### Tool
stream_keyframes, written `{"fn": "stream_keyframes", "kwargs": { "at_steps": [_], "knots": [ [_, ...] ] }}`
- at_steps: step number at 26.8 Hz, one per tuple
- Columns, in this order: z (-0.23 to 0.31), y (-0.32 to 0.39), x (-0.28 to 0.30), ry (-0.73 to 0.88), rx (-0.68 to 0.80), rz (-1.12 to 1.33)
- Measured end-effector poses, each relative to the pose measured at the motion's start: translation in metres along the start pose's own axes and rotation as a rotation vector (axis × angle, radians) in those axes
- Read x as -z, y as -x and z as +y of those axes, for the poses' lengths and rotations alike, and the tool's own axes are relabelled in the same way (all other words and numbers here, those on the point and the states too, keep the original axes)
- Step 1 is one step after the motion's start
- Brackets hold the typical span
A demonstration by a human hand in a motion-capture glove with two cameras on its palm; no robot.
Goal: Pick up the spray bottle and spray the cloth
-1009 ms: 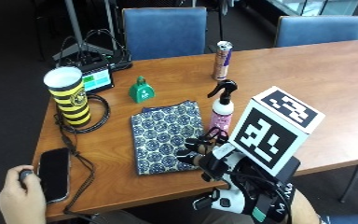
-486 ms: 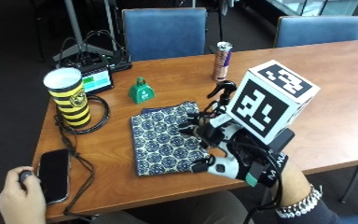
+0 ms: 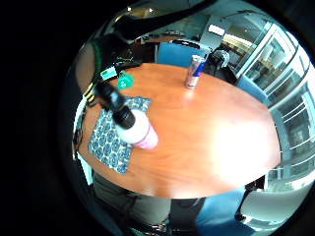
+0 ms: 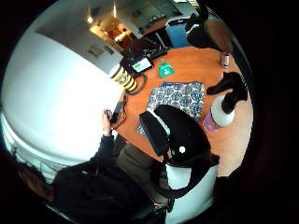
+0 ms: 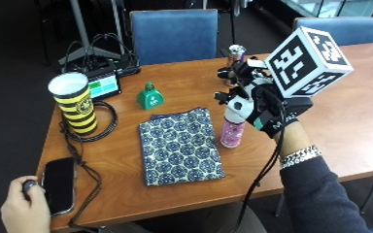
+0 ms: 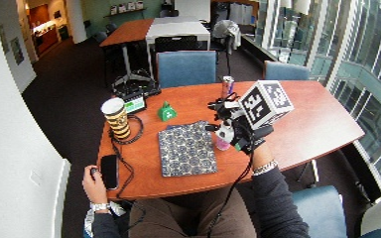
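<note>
One spray bottle (image 5: 232,130) stood upright on the table (image 5: 342,111), just right of the patterned cloth (image 5: 180,144) lying flat. The gloved right hand (image 5: 264,104) was at the bottle's black head, fingers (image 5: 238,73) around its top; whether they actually gripped it could not be told.

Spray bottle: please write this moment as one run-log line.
phase: reaching | right hand: at spray bottle, grasp unclear | bottle: upright on table, beside cloth | spray: not yet
</note>
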State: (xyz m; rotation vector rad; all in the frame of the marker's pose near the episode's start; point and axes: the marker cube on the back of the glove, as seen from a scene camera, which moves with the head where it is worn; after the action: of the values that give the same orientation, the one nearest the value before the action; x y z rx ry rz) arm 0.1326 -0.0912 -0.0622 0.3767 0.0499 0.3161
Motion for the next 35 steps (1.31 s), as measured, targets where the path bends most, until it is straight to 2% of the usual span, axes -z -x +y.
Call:
{"fn": "stream_keyframes", "kwargs": {
  "at_steps": [5,15,27,35],
  "knots": [
    [-0.011,-0.029,-0.013,0.006,-0.090,-0.204],
    [-0.014,-0.057,-0.034,-0.105,-0.192,-0.642],
    [-0.012,-0.056,-0.075,-0.188,-0.210,-0.825],
    [-0.015,-0.042,-0.080,-0.362,-0.158,-0.849]
  ]
}}
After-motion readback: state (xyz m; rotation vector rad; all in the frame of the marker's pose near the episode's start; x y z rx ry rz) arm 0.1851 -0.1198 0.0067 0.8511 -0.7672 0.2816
